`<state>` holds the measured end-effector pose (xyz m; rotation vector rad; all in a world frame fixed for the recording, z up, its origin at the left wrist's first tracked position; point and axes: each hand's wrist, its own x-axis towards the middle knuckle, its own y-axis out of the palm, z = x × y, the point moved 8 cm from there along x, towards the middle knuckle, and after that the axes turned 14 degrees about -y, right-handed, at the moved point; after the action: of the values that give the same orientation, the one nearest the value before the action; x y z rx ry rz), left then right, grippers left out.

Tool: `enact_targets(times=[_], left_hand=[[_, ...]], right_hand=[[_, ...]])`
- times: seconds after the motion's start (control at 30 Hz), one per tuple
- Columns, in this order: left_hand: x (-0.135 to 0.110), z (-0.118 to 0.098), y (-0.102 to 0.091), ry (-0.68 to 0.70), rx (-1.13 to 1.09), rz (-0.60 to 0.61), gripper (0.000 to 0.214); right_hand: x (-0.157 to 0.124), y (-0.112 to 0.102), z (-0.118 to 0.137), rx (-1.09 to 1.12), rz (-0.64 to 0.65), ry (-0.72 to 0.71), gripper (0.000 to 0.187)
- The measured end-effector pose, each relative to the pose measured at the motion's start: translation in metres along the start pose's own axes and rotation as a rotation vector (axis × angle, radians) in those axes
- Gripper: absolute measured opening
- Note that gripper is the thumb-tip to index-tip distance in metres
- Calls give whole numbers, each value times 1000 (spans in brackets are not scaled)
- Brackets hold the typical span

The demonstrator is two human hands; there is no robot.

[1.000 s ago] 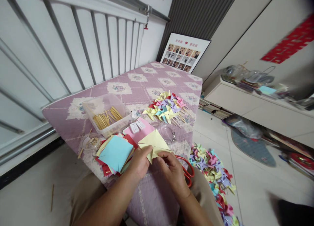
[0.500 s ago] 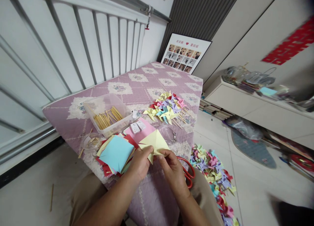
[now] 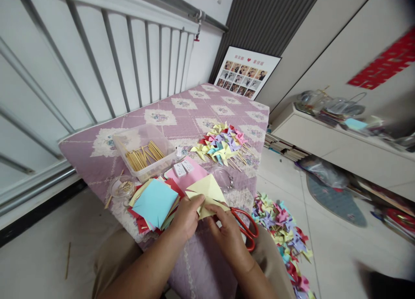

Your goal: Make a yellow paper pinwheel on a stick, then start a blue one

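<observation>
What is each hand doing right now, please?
Left hand: closed, pinching the yellow paper.
Right hand: closed, pinching the same yellow paper.

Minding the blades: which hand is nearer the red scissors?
Right. The right hand sits just beside the red scissors; the left hand is farther off, across the yellow paper.
</observation>
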<state>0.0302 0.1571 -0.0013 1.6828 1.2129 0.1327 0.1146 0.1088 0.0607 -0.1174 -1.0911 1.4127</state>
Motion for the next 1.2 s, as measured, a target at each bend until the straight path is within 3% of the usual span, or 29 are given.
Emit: enact_targets(times=[0.23, 0.57, 0.83, 1.0, 1.2], left_hand=[[-1, 1, 2, -12, -18, 31, 22], [2, 3, -2, 15, -44, 24, 18], [3, 5, -4, 20, -10, 26, 20], [2, 4, -6, 4, -34, -14, 20], [2, 6, -6, 3, -65, 3, 22]], right_hand=[[-4, 0, -7, -39, -47, 43, 14], [-3, -1, -8, 19, -37, 152, 12], [2, 3, 1, 37, -13, 53, 19], [1, 2, -1, -5, -13, 96, 8], [-1, 0, -5, 21, -27, 169, 16]])
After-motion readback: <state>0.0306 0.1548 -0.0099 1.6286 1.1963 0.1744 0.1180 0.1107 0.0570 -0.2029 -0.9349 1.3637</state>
